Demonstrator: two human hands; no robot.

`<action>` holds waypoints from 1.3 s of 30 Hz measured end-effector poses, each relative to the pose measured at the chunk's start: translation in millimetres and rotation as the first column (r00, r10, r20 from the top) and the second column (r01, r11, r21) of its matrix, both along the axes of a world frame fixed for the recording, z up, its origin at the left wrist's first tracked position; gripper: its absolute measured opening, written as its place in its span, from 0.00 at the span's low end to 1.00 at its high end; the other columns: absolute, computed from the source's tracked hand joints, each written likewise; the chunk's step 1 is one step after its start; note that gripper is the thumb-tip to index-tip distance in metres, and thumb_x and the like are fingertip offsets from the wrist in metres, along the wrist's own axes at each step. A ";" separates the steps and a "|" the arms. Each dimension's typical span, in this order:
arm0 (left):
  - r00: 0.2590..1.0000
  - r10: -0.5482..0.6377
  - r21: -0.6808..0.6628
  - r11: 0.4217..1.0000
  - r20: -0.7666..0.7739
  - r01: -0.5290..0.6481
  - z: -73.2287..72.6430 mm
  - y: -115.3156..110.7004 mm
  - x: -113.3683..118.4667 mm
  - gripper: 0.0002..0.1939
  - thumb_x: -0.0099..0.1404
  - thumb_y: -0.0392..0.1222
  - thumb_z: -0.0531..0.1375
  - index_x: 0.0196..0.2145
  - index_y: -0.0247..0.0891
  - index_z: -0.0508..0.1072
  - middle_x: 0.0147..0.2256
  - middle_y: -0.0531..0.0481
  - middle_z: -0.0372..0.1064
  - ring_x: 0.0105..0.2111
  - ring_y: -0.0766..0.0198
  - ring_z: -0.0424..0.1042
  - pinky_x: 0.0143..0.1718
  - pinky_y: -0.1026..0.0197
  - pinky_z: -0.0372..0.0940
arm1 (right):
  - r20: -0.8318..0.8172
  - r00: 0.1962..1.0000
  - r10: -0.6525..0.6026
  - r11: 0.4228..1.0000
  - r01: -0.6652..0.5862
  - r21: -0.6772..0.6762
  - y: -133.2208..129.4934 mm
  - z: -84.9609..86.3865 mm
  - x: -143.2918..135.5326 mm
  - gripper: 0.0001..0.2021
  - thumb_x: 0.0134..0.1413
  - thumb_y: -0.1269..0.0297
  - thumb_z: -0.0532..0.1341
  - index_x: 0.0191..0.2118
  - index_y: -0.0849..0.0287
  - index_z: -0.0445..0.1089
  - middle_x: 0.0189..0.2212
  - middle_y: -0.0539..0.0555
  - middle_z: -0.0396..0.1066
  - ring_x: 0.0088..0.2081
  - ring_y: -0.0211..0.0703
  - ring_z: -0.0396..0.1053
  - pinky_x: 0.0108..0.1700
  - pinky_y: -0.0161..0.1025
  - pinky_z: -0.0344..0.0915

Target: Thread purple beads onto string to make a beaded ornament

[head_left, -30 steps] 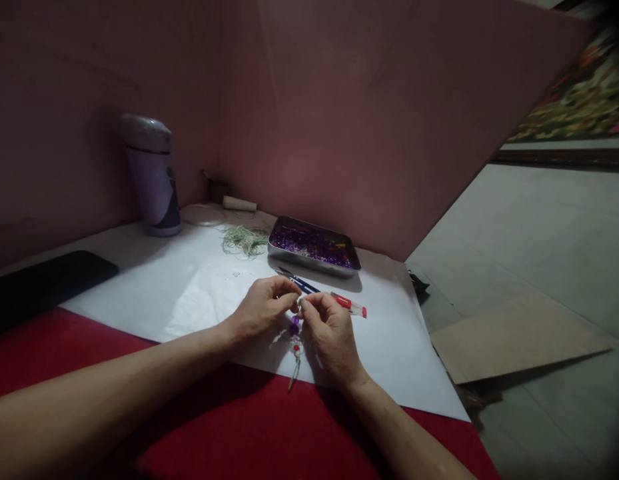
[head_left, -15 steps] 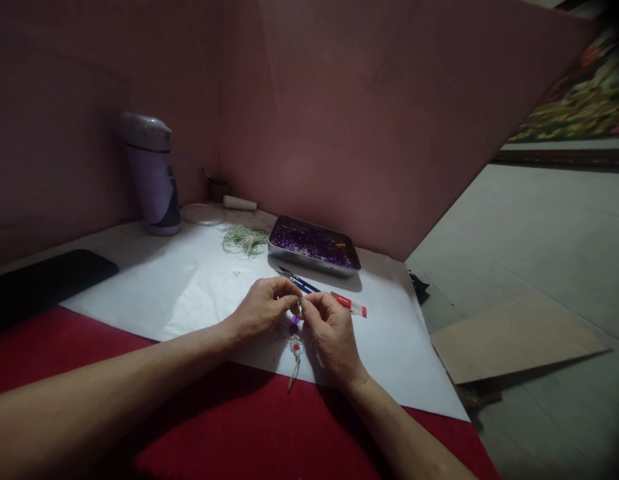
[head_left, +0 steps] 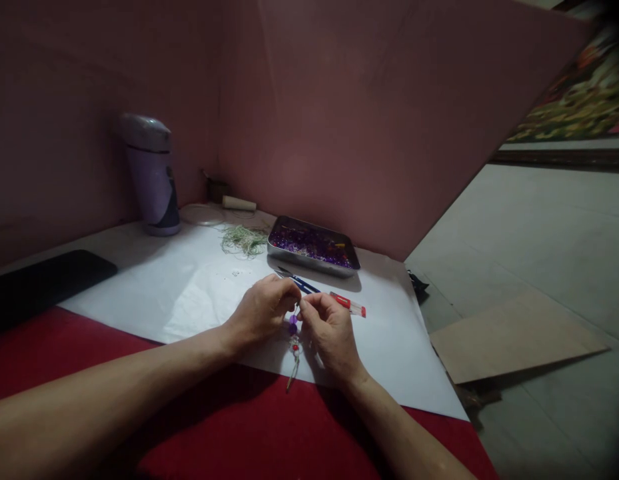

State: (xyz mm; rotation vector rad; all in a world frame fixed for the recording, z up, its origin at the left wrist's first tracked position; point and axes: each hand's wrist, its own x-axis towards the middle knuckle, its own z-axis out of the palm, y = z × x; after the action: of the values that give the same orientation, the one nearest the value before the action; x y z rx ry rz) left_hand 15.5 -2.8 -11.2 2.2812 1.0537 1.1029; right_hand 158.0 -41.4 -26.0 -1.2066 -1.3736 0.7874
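Note:
A beaded string (head_left: 293, 329) with purple beads, a small red bead and a loose cord tail hangs between my hands over the white paper (head_left: 199, 300). My left hand (head_left: 264, 307) pinches the cord at its upper end, fingers curled. Close against it, my right hand (head_left: 332, 330) pinches the same cord between thumb and forefinger. The exact spot where the fingertips meet is partly hidden. Just beyond my hands lie dark blue tweezers (head_left: 299, 281) and a red-and-clear pen (head_left: 349, 305).
A metal tray (head_left: 314, 263) of purple beads stands behind, beside tangled pale green thread (head_left: 244, 240). A purple bottle (head_left: 152, 177) is at the back left, a black phone-like slab (head_left: 49, 283) at the left. Pink walls (head_left: 329, 120) rise behind; cardboard (head_left: 519, 337) lies right.
My left hand has turned slightly, its fingers curling further down at the cord. The beads have shifted a little to the left. My right hand has barely moved.

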 end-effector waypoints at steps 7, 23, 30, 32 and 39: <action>1.000 0.005 -0.018 1.000 -0.016 -0.005 -2.0 1.2 3.1 0.06 0.60 0.32 0.51 0.29 0.38 0.65 0.29 0.49 0.64 0.31 0.63 0.63 0.33 0.61 0.59 | -0.030 1.000 0.011 1.000 -0.010 0.017 -0.1 2.2 -0.5 0.08 0.52 0.61 0.59 0.29 0.60 0.66 0.21 0.47 0.64 0.23 0.34 0.60 0.26 0.32 0.58; 0.981 -0.008 -0.200 0.979 0.196 0.048 -3.8 1.6 2.8 0.06 0.59 0.36 0.55 0.30 0.37 0.72 0.30 0.49 0.67 0.32 0.64 0.66 0.33 0.63 0.62 | -0.039 0.999 0.023 1.000 -0.023 0.001 1.2 1.1 0.9 0.07 0.51 0.62 0.59 0.29 0.61 0.67 0.22 0.49 0.66 0.24 0.34 0.61 0.26 0.31 0.59; 0.993 0.010 -0.127 0.992 0.122 0.006 0.2 -1.4 1.3 0.06 0.59 0.34 0.55 0.28 0.37 0.71 0.28 0.50 0.64 0.31 0.64 0.64 0.32 0.63 0.60 | -0.107 0.994 0.037 0.997 -0.043 -0.058 -0.1 2.3 -0.6 0.08 0.51 0.62 0.60 0.28 0.61 0.67 0.20 0.47 0.65 0.21 0.33 0.60 0.24 0.31 0.58; 0.994 0.009 -0.110 0.994 0.109 0.003 1.4 -2.1 1.0 0.05 0.58 0.33 0.55 0.27 0.37 0.71 0.27 0.50 0.64 0.31 0.64 0.64 0.32 0.63 0.60 | -0.128 0.990 0.051 0.995 -0.061 -0.073 -0.5 2.4 -0.9 0.08 0.51 0.62 0.60 0.28 0.61 0.67 0.20 0.47 0.65 0.21 0.33 0.60 0.24 0.31 0.58; 0.998 0.014 -0.081 0.997 0.062 -0.009 0.6 0.0 1.5 0.06 0.58 0.32 0.54 0.28 0.37 0.69 0.28 0.50 0.64 0.32 0.63 0.63 0.33 0.61 0.59 | -0.079 0.995 0.056 0.998 -0.058 -0.033 0.1 0.2 -0.1 0.07 0.53 0.62 0.59 0.29 0.60 0.66 0.21 0.47 0.64 0.22 0.33 0.60 0.25 0.31 0.58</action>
State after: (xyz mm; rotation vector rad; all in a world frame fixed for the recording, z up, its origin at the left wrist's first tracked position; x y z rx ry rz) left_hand 17.0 -2.8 -10.6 2.1666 1.0681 1.1084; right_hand 157.9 -41.3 -25.9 -1.1562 -1.3396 0.8935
